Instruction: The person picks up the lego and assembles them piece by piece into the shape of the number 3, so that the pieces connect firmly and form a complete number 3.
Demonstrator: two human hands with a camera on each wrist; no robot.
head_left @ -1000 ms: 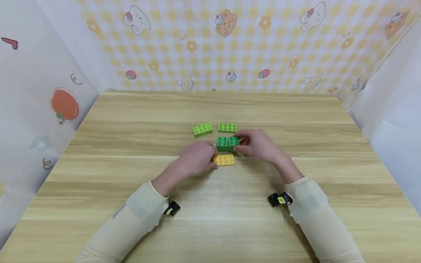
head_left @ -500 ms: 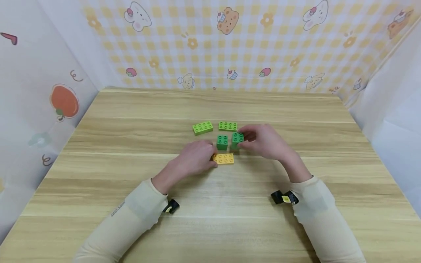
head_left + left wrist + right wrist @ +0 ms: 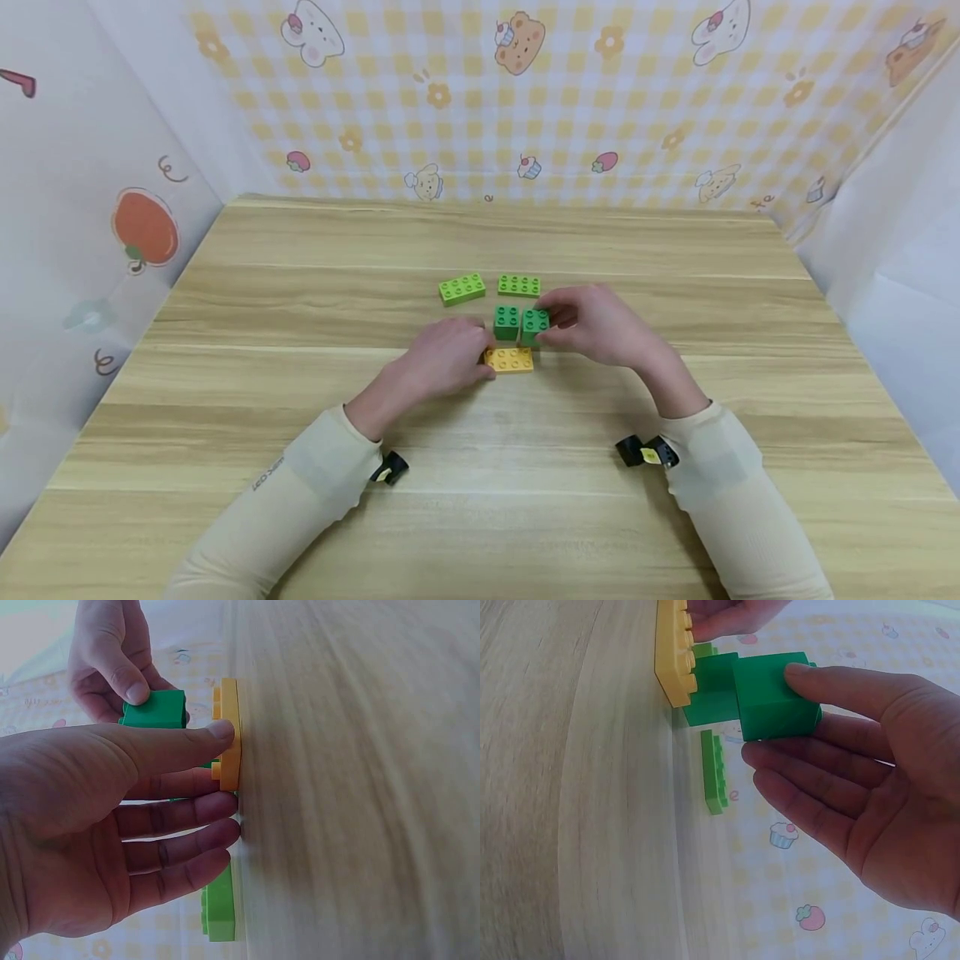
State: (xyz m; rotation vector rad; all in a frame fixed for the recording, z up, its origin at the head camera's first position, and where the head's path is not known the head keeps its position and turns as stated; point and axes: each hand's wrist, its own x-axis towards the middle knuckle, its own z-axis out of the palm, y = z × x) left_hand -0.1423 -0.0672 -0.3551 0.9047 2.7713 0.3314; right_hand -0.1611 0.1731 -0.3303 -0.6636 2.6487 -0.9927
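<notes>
Our right hand had brought its pinched dark green square plastic brick back beside the matching brick; our left hand, fingers straight, pressed the flat yellow plastic plate.

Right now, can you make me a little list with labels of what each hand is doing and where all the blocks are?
left hand: thumb presses the yellow block flat on the wooden table
right hand: pinches a dark green cube
second dark green cube: right beside the held one
light green blocks: two, left one, right one, lying behind the cubes
</notes>
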